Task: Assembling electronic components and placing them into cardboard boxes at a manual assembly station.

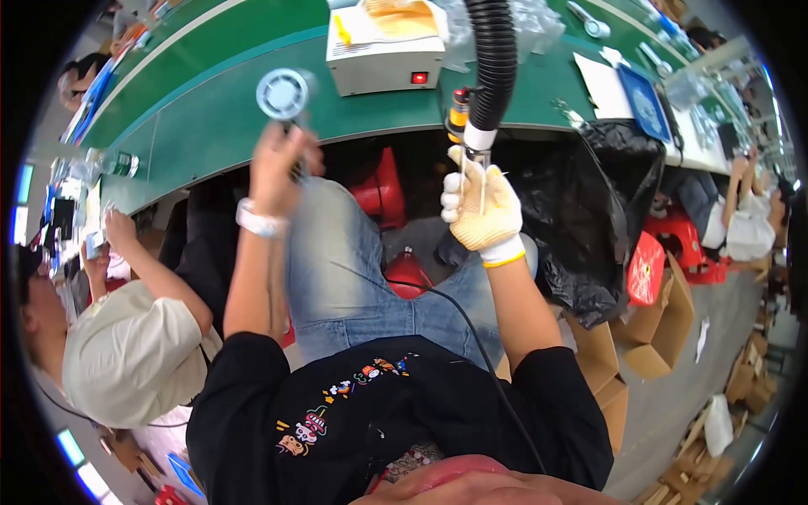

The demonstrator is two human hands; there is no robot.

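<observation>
Head view: left hand (278,172) closed on handheld fan (284,94), blurred, at front edge of bench (202,118). Gloved right hand (486,209) curled under black hose (491,63); can't tell its hold. Apparently fan-handling; next move calls for steadying it.

Green workbench (210,109), grey floor (669,408), bright windows (70,448)
</observation>
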